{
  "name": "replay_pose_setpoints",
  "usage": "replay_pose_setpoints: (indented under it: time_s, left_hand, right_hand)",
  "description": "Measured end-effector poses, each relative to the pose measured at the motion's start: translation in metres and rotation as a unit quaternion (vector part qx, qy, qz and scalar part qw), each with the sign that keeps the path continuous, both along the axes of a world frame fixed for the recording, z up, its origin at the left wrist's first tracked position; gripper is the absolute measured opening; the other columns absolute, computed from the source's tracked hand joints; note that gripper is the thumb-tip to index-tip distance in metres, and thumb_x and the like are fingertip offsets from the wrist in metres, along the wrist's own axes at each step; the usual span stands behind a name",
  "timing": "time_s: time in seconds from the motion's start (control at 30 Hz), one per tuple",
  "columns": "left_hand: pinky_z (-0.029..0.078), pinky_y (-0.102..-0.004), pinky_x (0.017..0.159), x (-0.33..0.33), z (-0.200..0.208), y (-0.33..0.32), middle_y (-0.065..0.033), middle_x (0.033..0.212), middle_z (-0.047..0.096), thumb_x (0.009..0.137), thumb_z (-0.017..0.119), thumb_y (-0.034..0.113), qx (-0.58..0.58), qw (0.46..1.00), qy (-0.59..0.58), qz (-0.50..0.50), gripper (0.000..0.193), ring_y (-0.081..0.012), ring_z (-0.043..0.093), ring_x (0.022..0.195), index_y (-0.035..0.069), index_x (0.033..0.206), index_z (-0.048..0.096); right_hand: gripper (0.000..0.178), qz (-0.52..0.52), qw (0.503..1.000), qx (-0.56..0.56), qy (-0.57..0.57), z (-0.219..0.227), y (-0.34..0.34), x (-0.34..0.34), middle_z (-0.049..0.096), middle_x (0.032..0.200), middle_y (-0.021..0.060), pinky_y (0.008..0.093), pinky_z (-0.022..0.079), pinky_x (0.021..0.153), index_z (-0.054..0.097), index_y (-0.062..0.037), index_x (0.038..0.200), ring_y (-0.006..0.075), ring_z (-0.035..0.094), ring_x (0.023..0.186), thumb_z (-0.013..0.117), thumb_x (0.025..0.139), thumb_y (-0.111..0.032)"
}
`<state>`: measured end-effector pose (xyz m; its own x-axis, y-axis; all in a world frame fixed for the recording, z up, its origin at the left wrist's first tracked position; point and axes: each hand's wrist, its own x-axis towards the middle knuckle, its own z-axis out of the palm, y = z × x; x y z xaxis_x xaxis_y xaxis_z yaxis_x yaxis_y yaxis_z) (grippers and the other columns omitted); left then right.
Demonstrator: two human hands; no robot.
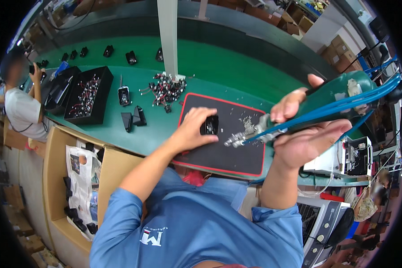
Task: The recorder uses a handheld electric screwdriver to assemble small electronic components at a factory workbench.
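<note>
My left hand grips a small black plastic housing on the dark, red-edged mat, thumb on its near side and fingers over its far side. My right hand is wrapped round a green power screwdriver with blue hoses, held tilted above the mat's right side. The tool's metal nose points left toward the housing, a short gap away from it. Small silver screws lie scattered on the mat, partly hidden behind the nose.
Left of the mat are a heap of wired parts, black brackets and a black bin of wired parts. A post rises behind. A cardboard box stands at lower left, a machine at right. Another person works far left.
</note>
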<state>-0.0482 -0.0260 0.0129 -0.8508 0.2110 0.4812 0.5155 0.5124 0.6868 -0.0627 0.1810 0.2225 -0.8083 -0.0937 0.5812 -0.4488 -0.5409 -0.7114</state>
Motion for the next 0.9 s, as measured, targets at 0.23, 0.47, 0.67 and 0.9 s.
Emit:
replay_pose_setpoints:
  time_s: [0.23,0.47,0.67,0.9]
  left_hand:
    - [0.040,-0.0493,0.108,-0.196,0.010,-0.026,-0.0158,0.139,0.055,0.074,0.090,0.028,-0.178,0.971,-0.078,0.137,0.081,-0.0377,0.052,0.130,0.007,0.142,0.053]
    - [0.039,-0.0474,0.115,-0.218,-0.001,-0.053,-0.0166,0.146,0.053,0.083,0.084,0.019,-0.192,0.971,-0.061,0.127,0.076,-0.0346,0.047,0.142,0.007,0.149,0.049]
    - [0.048,-0.0451,0.103,-0.006,0.073,-0.112,-0.0171,0.131,0.063,0.089,0.075,0.010,-0.012,0.963,0.052,0.265,0.048,-0.0349,0.062,0.121,0.005,0.134,0.062]
    - [0.035,-0.0561,0.113,0.105,0.027,-0.134,-0.0116,0.159,0.040,0.073,0.091,0.019,-0.145,0.874,-0.176,0.429,0.091,-0.0379,0.039,0.144,0.014,0.153,0.047]
  right_hand:
    - [0.073,-0.147,0.977,0.154,-0.020,-0.046,0.025,0.009,0.059,0.103,0.0103,0.0346,0.060,0.067,0.045,0.0037,0.141,0.0191,0.064,0.080,0.047,0.106,-0.060]
    - [0.069,-0.295,0.924,0.237,0.061,-0.071,0.037,0.022,0.049,0.138,0.0212,0.0428,0.050,0.101,0.030,0.0048,0.153,0.0276,0.059,0.115,0.058,0.105,-0.036]
    - [0.027,-0.255,0.831,0.433,0.238,-0.079,0.002,0.059,0.066,0.103,0.0142,0.0410,0.052,0.087,0.066,0.0012,0.111,0.0309,0.065,0.093,0.076,0.087,-0.008]
    - [0.026,-0.015,0.836,0.537,0.110,-0.194,-0.129,-0.034,0.067,0.105,0.0171,0.0463,0.056,0.083,0.070,-0.0024,0.107,0.0397,0.068,0.097,0.079,0.085,-0.013]
